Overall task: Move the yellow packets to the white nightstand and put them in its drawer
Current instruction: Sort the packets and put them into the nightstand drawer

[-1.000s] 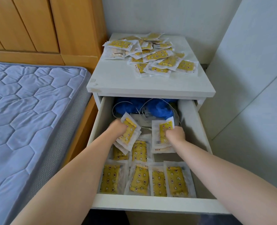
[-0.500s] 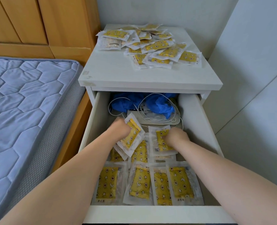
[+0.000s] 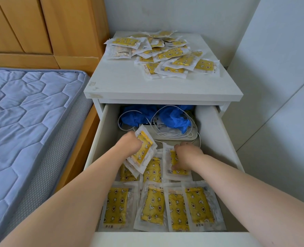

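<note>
The white nightstand (image 3: 130, 82) stands with its drawer (image 3: 212, 132) pulled open toward me. A loose pile of yellow packets (image 3: 165, 56) lies on its top at the back. Inside the drawer, several yellow packets (image 3: 153, 207) lie in a front row, with more behind them. My left hand (image 3: 130, 146) grips a small stack of yellow packets (image 3: 145, 152) tilted above the drawer's middle left. My right hand (image 3: 187, 155) has its fingers curled on one yellow packet (image 3: 174, 172) that lies on the second row.
At the drawer's back are crumpled blue plastic (image 3: 173, 119), white cables (image 3: 154, 122) and a flat white device (image 3: 186, 138). A blue quilted mattress (image 3: 23, 113) on a wooden bed frame (image 3: 40, 24) is at the left. A pale wall (image 3: 276, 68) is close on the right.
My right hand has lowered its packet from upright to flat on the packets in the drawer. My left hand keeps its stack almost still. The view has moved closer to the drawer.
</note>
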Available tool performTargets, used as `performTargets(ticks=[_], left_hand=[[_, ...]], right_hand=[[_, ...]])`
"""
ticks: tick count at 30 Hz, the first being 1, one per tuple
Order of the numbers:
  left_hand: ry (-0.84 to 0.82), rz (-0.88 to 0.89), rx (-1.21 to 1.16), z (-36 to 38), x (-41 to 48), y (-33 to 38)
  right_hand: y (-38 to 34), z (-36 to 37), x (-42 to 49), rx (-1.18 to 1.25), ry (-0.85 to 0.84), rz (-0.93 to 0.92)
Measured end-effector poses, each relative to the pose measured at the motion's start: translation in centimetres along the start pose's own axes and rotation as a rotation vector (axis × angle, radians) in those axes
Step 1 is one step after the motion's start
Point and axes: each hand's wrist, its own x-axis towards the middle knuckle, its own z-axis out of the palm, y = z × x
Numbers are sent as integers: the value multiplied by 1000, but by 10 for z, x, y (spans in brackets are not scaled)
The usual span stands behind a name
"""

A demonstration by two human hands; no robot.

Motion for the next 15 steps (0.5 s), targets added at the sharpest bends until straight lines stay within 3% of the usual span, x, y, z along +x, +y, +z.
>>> performTargets(ticks=[3, 5, 7, 9, 12, 15], left_hand=[[9, -4, -21, -4, -1, 0], [3, 14, -45, -4, -4, 1], [-10, 52, -71, -4, -9, 4], [-30, 92, -76, -6, -14, 8], [-58, 154, -90, -7, -20, 14], [-43, 229, -64, -8, -26, 21]], right_hand=[[0, -5, -3, 1, -23, -15], [-1, -7, -2, 69, 74, -13], [-2, -13, -1, 354, 252, -35], [-3, -24, -2, 712, 327, -82], [-4, -39, -9, 1057, 192, -170], [-2, -39, -6, 1119, 143, -160]])
